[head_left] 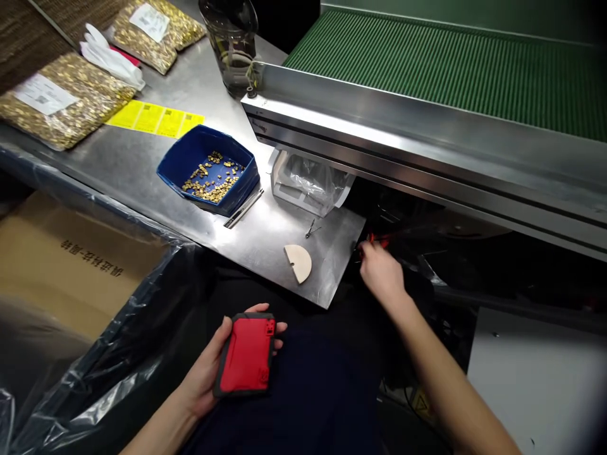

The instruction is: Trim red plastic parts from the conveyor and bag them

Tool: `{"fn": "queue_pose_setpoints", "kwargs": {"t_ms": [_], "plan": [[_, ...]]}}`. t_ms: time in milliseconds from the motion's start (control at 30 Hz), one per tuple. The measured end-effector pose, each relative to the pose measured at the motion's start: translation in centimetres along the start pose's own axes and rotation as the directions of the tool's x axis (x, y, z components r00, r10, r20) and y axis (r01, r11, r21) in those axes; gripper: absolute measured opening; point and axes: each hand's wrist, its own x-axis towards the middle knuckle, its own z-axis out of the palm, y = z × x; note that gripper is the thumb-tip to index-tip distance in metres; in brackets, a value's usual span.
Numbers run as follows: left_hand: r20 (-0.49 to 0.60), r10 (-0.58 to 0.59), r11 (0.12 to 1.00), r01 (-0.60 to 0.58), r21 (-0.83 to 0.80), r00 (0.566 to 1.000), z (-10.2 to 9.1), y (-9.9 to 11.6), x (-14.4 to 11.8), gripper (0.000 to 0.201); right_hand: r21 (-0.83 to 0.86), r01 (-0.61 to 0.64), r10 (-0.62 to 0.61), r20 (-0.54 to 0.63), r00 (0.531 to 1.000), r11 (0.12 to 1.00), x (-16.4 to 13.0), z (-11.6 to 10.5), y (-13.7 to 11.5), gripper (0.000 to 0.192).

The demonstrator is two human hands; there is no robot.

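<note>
My left hand (208, 360) holds a flat red case with a black rim (247, 354) above my lap, thumb on one edge and fingers around the far side. Off the right edge of the metal table, my right hand (382, 272) reaches below the conveyor, its fingers bent together. Small red parts (374, 239) show at those fingertips; their kind is blurred and partly hidden. On the table corner between the hands lie a pale half-round piece (298, 263) with a small notch and a small dark metal tool (310, 229).
A blue bin (171, 155) holds small brass pieces, with a metal strip (244, 208) beside it. Behind stand bags of brass parts (90, 95), yellow labels (156, 120) and a clear jug (232, 57). The green conveyor's metal rail (379, 151) overhangs a grey tray (303, 199). A lined carton (80, 259) is at left.
</note>
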Motion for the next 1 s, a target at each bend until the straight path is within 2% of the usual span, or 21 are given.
{"fn": "queue_pose_setpoints", "kwargs": {"t_ms": [100, 200, 300, 433, 500, 567, 600, 633, 667, 733, 833, 900, 1000], "plan": [[-0.085, 0.008, 1.000, -0.007, 0.002, 0.996, 0.4, 0.2, 0.8, 0.081, -0.105, 0.127, -0.124, 0.037, 0.992, 0.986, 1.2, 2.1, 5.8, 0.050], [-0.118, 0.046, 0.998, -0.040, 0.050, 0.992, 0.8, 0.6, 1.5, 0.076, -0.140, 0.281, -0.272, 0.082, 0.959, 0.949, 3.4, 4.9, 9.5, 0.052], [-0.156, 0.126, 0.986, -0.106, 0.126, 0.980, 0.5, 1.3, 1.3, 0.074, -0.141, 0.393, -0.387, 0.074, 0.919, 0.909, 4.9, 6.4, 11.5, 0.047], [-0.255, 0.245, 0.932, -0.154, 0.329, 0.935, -0.7, 1.8, -0.1, 0.071, -0.103, 0.506, -0.508, 0.013, 0.862, 0.856, 3.3, 5.2, 12.1, 0.051], [-0.285, 0.288, 0.884, -0.139, 0.447, 0.914, -1.2, 1.4, -0.7, 0.071, -0.049, 0.643, -0.643, 0.029, 0.766, 0.764, 1.3, 3.6, 10.6, 0.051], [-0.286, 0.312, 0.840, -0.122, 0.529, 0.906, -1.5, 0.8, -0.9, 0.073, 0.051, 0.800, -0.800, 0.091, 0.593, 0.598, -1.0, 2.0, 7.6, 0.046], [-0.281, 0.317, 0.822, -0.115, 0.558, 0.906, -1.6, 0.5, -0.9, 0.075, 0.121, 0.837, -0.845, 0.127, 0.520, 0.533, -2.2, 1.3, 5.6, 0.039], [-0.277, 0.317, 0.809, -0.107, 0.579, 0.907, -1.7, 0.3, -0.8, 0.076, 0.189, 0.847, -0.866, 0.167, 0.472, 0.498, -3.3, 0.7, 3.5, 0.031], [-0.274, 0.314, 0.797, -0.095, 0.597, 0.909, -1.8, 0.2, -0.7, 0.076, 0.244, 0.835, -0.867, 0.212, 0.450, 0.493, -4.2, 0.3, 1.2, 0.023], [-0.266, 0.305, 0.770, -0.072, 0.634, 0.914, -2.1, 0.2, -0.5, 0.076, 0.284, 0.788, -0.829, 0.314, 0.462, 0.547, -5.5, 0.0, -3.0, 0.025], [-0.239, 0.299, 0.743, -0.068, 0.666, 0.924, -2.8, 0.5, -0.2, 0.073, 0.241, 0.730, -0.749, 0.409, 0.521, 0.640, -6.4, 0.1, -7.4, 0.037], [-0.231, 0.294, 0.742, -0.069, 0.667, 0.927, -3.3, 0.6, -0.1, 0.071, 0.234, 0.726, -0.742, 0.414, 0.527, 0.646, -6.5, 0.2, -9.1, 0.044], [-0.238, 0.264, 0.771, -0.056, 0.635, 0.935, -3.8, 0.7, -0.2, 0.072, 0.252, 0.729, -0.750, 0.424, 0.508, 0.636, -6.7, -0.2, -10.4, 0.046]]}}
